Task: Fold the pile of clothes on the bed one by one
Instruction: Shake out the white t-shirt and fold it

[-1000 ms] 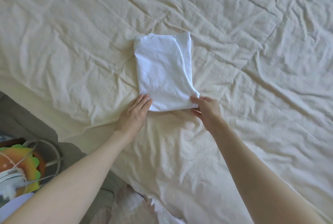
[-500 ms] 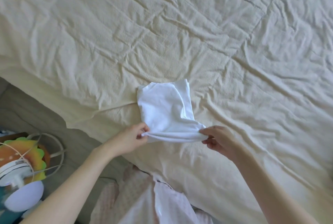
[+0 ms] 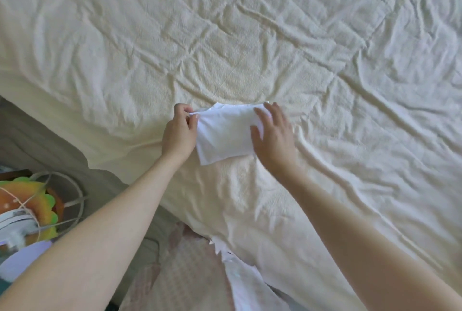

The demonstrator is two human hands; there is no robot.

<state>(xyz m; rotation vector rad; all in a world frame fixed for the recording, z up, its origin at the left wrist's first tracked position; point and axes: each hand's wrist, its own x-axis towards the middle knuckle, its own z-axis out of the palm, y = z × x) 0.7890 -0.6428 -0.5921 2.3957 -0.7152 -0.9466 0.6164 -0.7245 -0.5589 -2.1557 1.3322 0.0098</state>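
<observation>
Left hand point(image 3: 179, 133) pinching, right hand point(image 3: 272, 135) flat

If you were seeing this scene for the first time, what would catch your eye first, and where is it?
First, the small folded white cloth at the centre of the wrinkled cream bedsheet. The left hand pinches its far left corner, while the right hand lies on its right edge with straight fingers. Next, the bright orange and green round object at the lower left, beside the bed.
</observation>
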